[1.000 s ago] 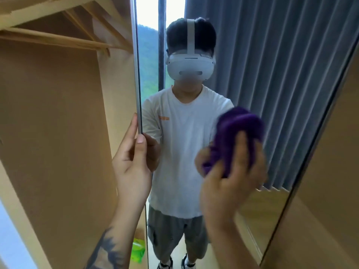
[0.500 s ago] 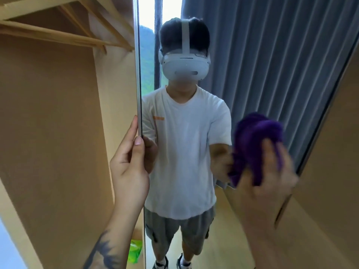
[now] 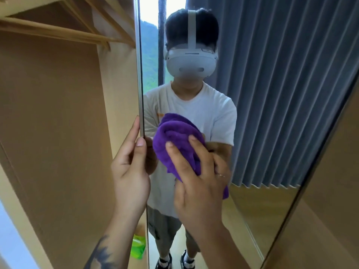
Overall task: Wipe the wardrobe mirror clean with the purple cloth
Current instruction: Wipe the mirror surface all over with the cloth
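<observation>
The wardrobe mirror (image 3: 272,113) fills the middle and right of the view, on a door that stands open. A bunched purple cloth (image 3: 174,140) lies against the glass near the mirror's left edge. My right hand (image 3: 198,183) presses the cloth onto the glass, with its fingers spread over the fabric. My left hand (image 3: 130,167) grips the mirror door's left edge (image 3: 140,84), thumb on the glass side and fingers behind. The mirror reflects a person in a white headset and white T-shirt.
The open wooden wardrobe (image 3: 58,113) with a hanging rail (image 3: 58,33) is on the left. A green object (image 3: 138,246) sits low behind the door edge. A wooden panel (image 3: 330,210) borders the mirror on the right. Grey curtains show in the reflection.
My right hand swept the cloth right across the glass, then back left to near the door edge. My left hand kept its grip on the edge.
</observation>
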